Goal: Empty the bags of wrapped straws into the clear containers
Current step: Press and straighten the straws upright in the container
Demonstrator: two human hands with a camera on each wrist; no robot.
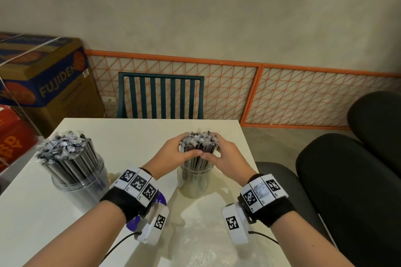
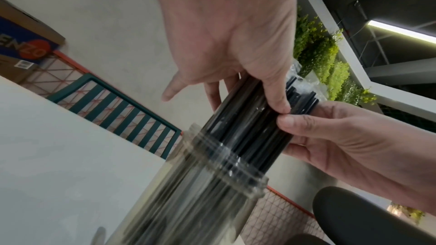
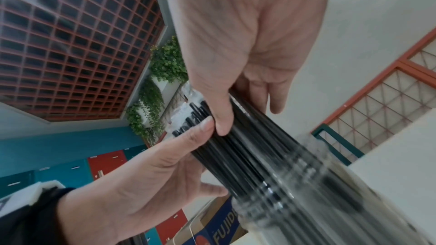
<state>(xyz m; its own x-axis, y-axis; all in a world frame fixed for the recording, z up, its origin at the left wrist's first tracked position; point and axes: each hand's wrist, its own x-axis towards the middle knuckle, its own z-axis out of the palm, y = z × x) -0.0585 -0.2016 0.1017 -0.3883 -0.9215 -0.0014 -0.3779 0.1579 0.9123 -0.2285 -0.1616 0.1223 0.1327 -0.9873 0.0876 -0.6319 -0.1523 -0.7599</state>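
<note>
At the middle of the white table (image 1: 134,134) a clear container (image 1: 194,182) stands with a bundle of black wrapped straws (image 1: 199,144) upright in it. My left hand (image 1: 174,151) and right hand (image 1: 226,155) cup the bundle from both sides above the rim, and the thumbs meet at its front. In the left wrist view, the left hand (image 2: 226,47) curls round the straws (image 2: 245,118), with the container (image 2: 200,193) blurred below. The right wrist view has my right hand (image 3: 235,59) wrapped round the same straws (image 3: 250,148). A second clear container (image 1: 83,182), packed with straws (image 1: 65,149), stands to the left.
An empty clear plastic bag (image 1: 195,236) lies on the table's near side, and a purple item (image 1: 161,199) shows under my left wrist. A green slatted chair (image 1: 160,95) faces the far edge. Cardboard boxes (image 1: 45,78) stand to the left, black chairs (image 1: 347,182) to the right.
</note>
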